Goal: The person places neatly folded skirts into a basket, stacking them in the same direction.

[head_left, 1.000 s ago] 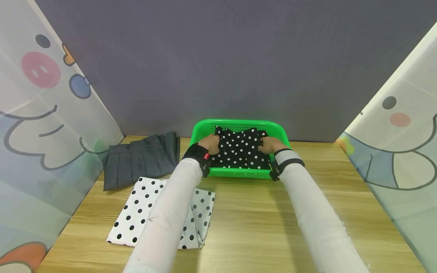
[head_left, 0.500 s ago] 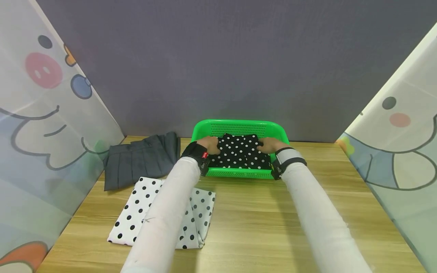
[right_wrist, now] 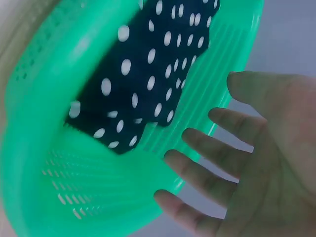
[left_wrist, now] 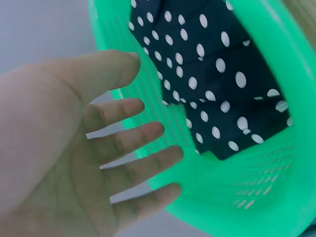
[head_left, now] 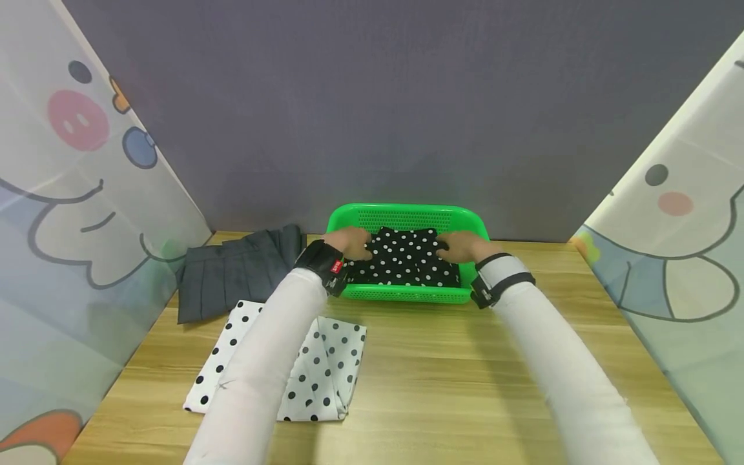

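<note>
A black cloth with white dots (head_left: 409,258) lies folded inside the green plastic basket (head_left: 407,294). My left hand (head_left: 351,242) is over the basket's left end, its fingers spread and apart from the cloth in the left wrist view (left_wrist: 123,148). Over the right end is my right hand (head_left: 462,247), also with loose, spread fingers and nothing in them, as the right wrist view shows (right_wrist: 232,158). Bare basket floor shows around the ends of the cloth in both wrist views.
Left of the basket lies a dark grey pleated garment (head_left: 238,274). In front of it, partly under my left forearm, is a folded white cloth with black dots (head_left: 325,368). A grey wall (head_left: 401,129) stands behind the wooden table (head_left: 442,381).
The dotted cloth's upper part, held raised against the basket's back a second ago, now lies lower and folded. Both hands have let go and moved slightly outward.
</note>
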The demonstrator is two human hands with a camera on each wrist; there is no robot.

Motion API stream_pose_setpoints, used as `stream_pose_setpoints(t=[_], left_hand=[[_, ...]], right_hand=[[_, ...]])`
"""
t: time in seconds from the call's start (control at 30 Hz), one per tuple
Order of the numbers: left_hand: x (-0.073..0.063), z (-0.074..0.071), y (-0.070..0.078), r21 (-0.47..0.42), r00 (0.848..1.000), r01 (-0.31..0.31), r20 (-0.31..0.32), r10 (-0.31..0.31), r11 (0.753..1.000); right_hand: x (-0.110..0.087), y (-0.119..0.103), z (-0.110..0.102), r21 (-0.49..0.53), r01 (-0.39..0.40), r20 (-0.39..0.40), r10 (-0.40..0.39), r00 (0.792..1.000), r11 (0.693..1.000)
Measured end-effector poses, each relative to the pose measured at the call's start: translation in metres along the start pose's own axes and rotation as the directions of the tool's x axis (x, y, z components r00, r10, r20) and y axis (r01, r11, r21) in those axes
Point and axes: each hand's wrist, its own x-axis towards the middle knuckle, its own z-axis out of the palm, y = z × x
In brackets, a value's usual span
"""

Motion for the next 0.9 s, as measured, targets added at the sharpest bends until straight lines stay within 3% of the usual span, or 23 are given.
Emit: stream_pose_setpoints(t=[0.17,0.3,0.37,0.47,0.6,0.7,0.8,0.9], left_hand=[[-0.015,0.009,0.007,0.077,0.987,-0.039,-0.151,0.050,0.996],[-0.029,0.023,0.008,0.158,0.941,-0.043,-0.326,0.093,0.987],[-0.036,0.032,0.007,0.184,0.904,-0.039,-0.412,0.113,0.982],[-0.047,0.046,0.007,0.210,0.824,-0.053,-0.543,0.162,0.976],[-0.064,0.065,0.006,0.234,0.686,-0.083,-0.692,0.226,0.969],[-0.075,0.077,0.004,0.241,0.614,-0.095,-0.750,0.247,0.966],[-0.085,0.088,0.000,0.237,0.583,-0.104,-0.773,0.252,0.966],[-0.095,0.100,-0.007,0.230,0.578,-0.116,-0.775,0.254,0.966]], right_hand=[[-0.013,-0.017,0.012,-0.065,0.070,-0.083,-0.075,0.994,0.995],[-0.026,-0.031,0.025,-0.086,0.102,-0.212,-0.118,0.970,0.991],[-0.032,-0.036,0.032,-0.105,0.121,-0.290,-0.147,0.946,0.987],[-0.041,-0.041,0.041,-0.133,0.155,-0.407,-0.196,0.892,0.979],[-0.052,-0.046,0.056,-0.166,0.207,-0.542,-0.264,0.798,0.964],[-0.057,-0.049,0.068,-0.188,0.236,-0.613,-0.302,0.730,0.953],[-0.062,-0.052,0.080,-0.197,0.262,-0.652,-0.326,0.685,0.945],[-0.065,-0.056,0.092,-0.187,0.291,-0.668,-0.339,0.662,0.938]])
